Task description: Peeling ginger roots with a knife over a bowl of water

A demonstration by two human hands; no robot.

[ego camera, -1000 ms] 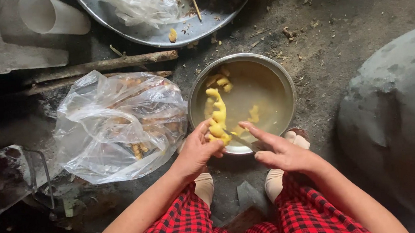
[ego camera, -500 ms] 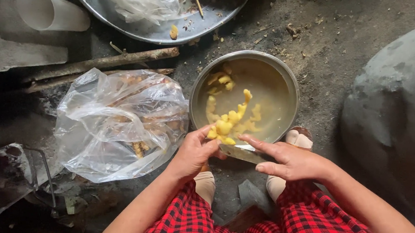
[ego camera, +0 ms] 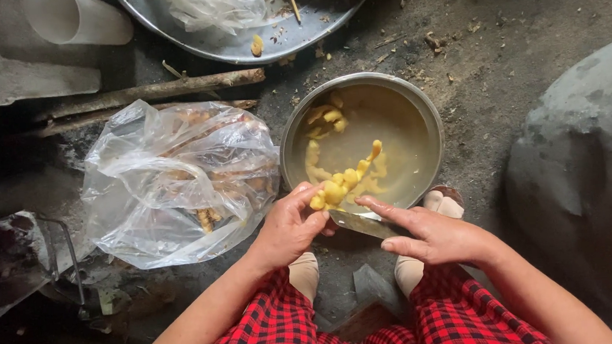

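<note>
I see my left hand (ego camera: 291, 226) curled around a knobbly yellow root (ego camera: 342, 184), thumb and fingers pinching its near end so the rest of it sticks out over the near rim of the metal bowl (ego camera: 427, 118). The root is peeled and bright, held just above the cloudy water in that bowl, where more yellow pieces (ego camera: 324, 118) float near the far left side. My right hand (ego camera: 434, 235) sits just beside the left, fingers closed on the handle of a knife (ego camera: 362, 223), the forefinger stretched out along it toward the root. The flat blade lies between my two hands, under the root, at the bowl's near edge; I cannot tell whether the edge touches the root.

To the left of the bowl, touching or nearly touching it, lies a crumpled clear plastic bag (ego camera: 179, 180) with brownish unpeeled roots showing through. Beyond both, two rough sticks (ego camera: 159, 92) lie across the dirt ground. At the top a large metal tray (ego camera: 241, 45) holds another clear bag and a yellow scrap on its rim. A pale plastic cup (ego camera: 77, 19) lies on its side at the upper left. A big grey rounded stone (ego camera: 582, 169) fills the right side. My knees in red and black checked trousers (ego camera: 273, 330) frame the bottom
</note>
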